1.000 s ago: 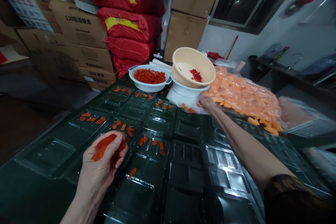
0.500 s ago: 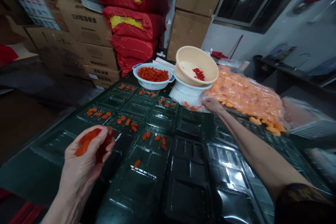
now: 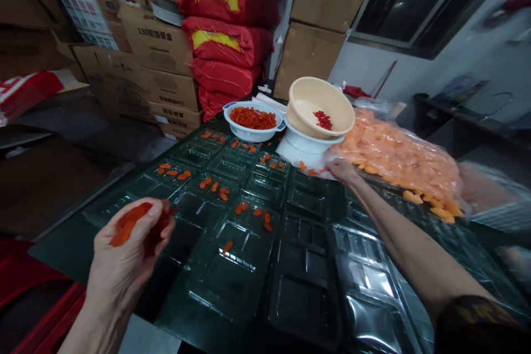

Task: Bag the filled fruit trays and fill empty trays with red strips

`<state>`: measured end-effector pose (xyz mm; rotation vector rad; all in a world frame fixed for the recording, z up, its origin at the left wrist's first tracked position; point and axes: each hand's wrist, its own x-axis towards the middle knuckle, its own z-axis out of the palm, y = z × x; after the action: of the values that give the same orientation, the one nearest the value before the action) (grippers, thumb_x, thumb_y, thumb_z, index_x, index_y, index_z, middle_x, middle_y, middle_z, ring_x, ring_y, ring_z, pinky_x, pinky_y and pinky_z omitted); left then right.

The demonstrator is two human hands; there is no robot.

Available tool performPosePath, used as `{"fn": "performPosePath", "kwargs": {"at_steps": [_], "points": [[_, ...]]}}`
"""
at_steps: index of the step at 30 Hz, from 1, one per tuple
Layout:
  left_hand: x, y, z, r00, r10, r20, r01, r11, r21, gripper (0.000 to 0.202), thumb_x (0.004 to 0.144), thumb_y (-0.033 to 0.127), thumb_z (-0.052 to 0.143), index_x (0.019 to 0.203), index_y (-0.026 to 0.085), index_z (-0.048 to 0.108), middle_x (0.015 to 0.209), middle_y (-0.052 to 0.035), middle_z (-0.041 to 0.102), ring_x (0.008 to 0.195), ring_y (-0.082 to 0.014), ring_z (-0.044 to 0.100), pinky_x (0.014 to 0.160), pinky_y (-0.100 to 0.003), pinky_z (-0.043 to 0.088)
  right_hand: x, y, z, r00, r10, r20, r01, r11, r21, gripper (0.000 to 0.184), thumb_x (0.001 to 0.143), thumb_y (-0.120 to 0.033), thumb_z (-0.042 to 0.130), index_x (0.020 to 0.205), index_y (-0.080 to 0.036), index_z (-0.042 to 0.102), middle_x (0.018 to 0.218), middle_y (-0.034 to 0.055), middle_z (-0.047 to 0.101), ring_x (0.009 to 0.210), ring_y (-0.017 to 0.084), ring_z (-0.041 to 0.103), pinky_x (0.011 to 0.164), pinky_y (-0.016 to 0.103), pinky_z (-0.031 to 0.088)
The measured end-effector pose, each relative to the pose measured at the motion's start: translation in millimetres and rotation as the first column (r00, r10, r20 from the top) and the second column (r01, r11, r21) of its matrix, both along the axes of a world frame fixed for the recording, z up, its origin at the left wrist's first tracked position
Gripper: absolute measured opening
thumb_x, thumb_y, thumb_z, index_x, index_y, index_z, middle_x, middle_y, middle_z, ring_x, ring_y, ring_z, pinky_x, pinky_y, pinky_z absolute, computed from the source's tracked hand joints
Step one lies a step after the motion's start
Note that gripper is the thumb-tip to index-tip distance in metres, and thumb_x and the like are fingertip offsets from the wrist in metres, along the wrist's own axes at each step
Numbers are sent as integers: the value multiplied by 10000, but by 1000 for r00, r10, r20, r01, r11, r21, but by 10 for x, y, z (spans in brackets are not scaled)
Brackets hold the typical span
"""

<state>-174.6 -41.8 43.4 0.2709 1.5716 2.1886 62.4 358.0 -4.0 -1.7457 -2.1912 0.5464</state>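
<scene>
My left hand (image 3: 135, 232) is closed around a bunch of carrot slices (image 3: 126, 228), held above the near left trays. My right hand (image 3: 341, 170) reaches far forward, its fingers bent together at a tray beside the white tub; whether anything is between them I cannot make out. Several carrot slices (image 3: 309, 168) lie just left of its fingertips. Clear compartment trays (image 3: 224, 282) cover the table in rows, and several hold small groups of slices in their far compartments. One single slice (image 3: 227, 246) lies in the middle of the nearest filled tray.
A white basin (image 3: 253, 135) heaped with cut carrot stands at the back. Beside it a cream bowl (image 3: 305, 102) with small red pieces sits tilted on a white tub (image 3: 311, 142). A large bag of orange slices (image 3: 406, 149) lies at right. Cardboard boxes (image 3: 166, 61) and red sacks (image 3: 228, 38) are stacked behind.
The view has turned a little to the left, so the scene sits further right. My left hand still holds its slices, and my right hand stays at the far tray.
</scene>
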Motion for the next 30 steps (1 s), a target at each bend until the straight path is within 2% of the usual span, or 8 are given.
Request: {"fn": "performPosePath", "kwargs": {"at_steps": [6, 10, 13, 16, 18, 20, 25, 30], "points": [[-2, -1, -27, 999, -9, 34, 9, 1000, 0, 244, 618, 283, 754, 760, 163, 596, 727, -18, 592, 458, -78, 467, 344, -145, 292, -30, 26, -27, 997, -23, 71, 24, 1000, -15, 284, 882, -348, 510, 1070, -143, 565, 1049, 64, 589, 880, 172, 589, 752, 357, 506], [-28, -21, -51, 1000, -22, 16, 21, 1000, 8, 238, 630, 280, 749, 774, 167, 597, 751, -23, 594, 471, -80, 469, 348, -149, 298, 0, 14, -41, 995, -1, 103, 3, 1000, -18, 261, 878, -335, 519, 1043, -140, 577, 1019, 57, 599, 827, 153, 594, 700, 319, 513], [-40, -25, -66, 1000, -7, 9, 7, 1000, 5, 242, 629, 275, 750, 788, 168, 601, 763, -26, 600, 473, -83, 470, 345, -153, 300, 18, -3, -11, 991, 48, 127, -50, 999, 10, 235, 871, -342, 526, 928, -126, 600, 897, 30, 615, 734, 127, 587, 639, 280, 500], [-29, -3, -63, 999, -8, 33, 8, 1000, 4, 238, 625, 266, 754, 773, 164, 597, 740, -22, 602, 467, -85, 470, 343, -154, 301, -8, -42, 6, 983, 127, 135, -133, 991, 32, 273, 778, -382, 618, 678, -129, 610, 629, -14, 580, 572, 103, 533, 528, 223, 431], [-15, 18, -51, 999, -14, 52, 14, 1000, 7, 235, 621, 258, 757, 761, 161, 595, 729, -19, 603, 467, -85, 473, 345, -155, 304, -44, -77, -3, 978, 170, 121, -175, 984, 35, 278, 667, -372, 689, 530, -154, 582, 484, -33, 514, 496, 98, 485, 464, 203, 361], [-6, 34, -40, 998, -5, 57, 4, 1000, 12, 239, 610, 251, 763, 753, 160, 595, 721, -17, 606, 457, -81, 469, 343, -155, 300, -81, -110, -17, 978, 185, 93, -190, 981, 41, 269, 606, -324, 701, 448, -172, 545, 421, -40, 471, 468, 98, 456, 437, 203, 312], [-30, 24, -51, 999, 14, 46, -15, 1000, 15, 228, 619, 242, 757, 771, 163, 605, 725, -25, 619, 453, -86, 480, 345, -161, 295, -128, -179, 4, 986, 167, -7, -167, 984, 61, 290, 613, -235, 617, 378, -174, 457, 373, -45, 393, 444, 89, 405, 442, 209, 274], [-63, 7, -77, 1000, 12, 26, -13, 999, 36, 223, 613, 221, 755, 754, 150, 597, 691, -17, 599, 441, -82, 481, 340, -158, 282, -117, -322, 142, 978, 146, -145, -148, 989, 2, 247, 650, -288, 569, 452, -179, 470, 376, -49, 370, 400, 81, 327, 420, 222, 248]]}}
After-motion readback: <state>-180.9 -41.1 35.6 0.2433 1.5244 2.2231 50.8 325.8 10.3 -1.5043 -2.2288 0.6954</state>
